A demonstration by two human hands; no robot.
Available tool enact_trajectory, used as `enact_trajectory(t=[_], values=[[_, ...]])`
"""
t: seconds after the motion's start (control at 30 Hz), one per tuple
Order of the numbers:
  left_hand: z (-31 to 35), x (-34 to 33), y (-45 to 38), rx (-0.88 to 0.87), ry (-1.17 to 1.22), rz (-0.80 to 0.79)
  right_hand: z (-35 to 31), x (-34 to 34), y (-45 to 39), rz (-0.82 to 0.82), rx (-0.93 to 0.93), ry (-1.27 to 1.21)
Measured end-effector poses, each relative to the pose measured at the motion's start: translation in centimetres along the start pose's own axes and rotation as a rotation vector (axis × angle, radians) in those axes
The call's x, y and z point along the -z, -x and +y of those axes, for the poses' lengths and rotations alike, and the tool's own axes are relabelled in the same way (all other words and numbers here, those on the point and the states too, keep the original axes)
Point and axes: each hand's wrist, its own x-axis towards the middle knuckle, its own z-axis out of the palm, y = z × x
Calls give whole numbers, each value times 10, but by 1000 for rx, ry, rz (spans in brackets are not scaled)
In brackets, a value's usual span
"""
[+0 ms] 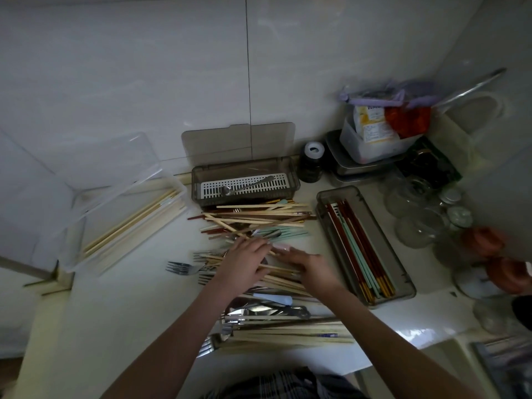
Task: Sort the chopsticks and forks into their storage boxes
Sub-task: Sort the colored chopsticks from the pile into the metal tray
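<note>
**Chopsticks and forks spread on the surface, both hands in the pile**

Chopsticks (256,217) lie in a loose heap in the middle of the white surface (115,298), pale wooden ones mixed with red-brown and mint ones. Forks (184,267) lie at the left edge of the heap, tines pointing left. The left hand (244,263) rests palm down on the pile with fingers spread and relaxed, grasping nothing that I can see. The right hand (305,266) lies just beside it, also flat on the sticks (it is a little blurred, so I cannot tell whether it pinches one). At the left, a clear box (95,220) holds pale chopsticks. At the right, a grey box (365,246) holds red and mint chopsticks. Behind the heap, another grey box (244,182) with a white slotted tray holds one metal spoon (244,187)
</note>
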Motion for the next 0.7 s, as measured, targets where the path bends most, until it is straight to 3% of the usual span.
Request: enact_trajectory(t=[0.27, 0.43, 0.53, 0.7], values=[[-5, -6, 8, 50, 197, 24, 0, 18, -2, -18, -179, -206], [-8, -4, 7, 145, 308, 10, 4, 34, -28, -24, -169, -2], [-10, -1, 4, 155, 247, 71, 3, 38, -36, -132, -132, 140], [-19, -1, -1, 164, 6, 0, 4, 32, -38, -119, -205, 204]])
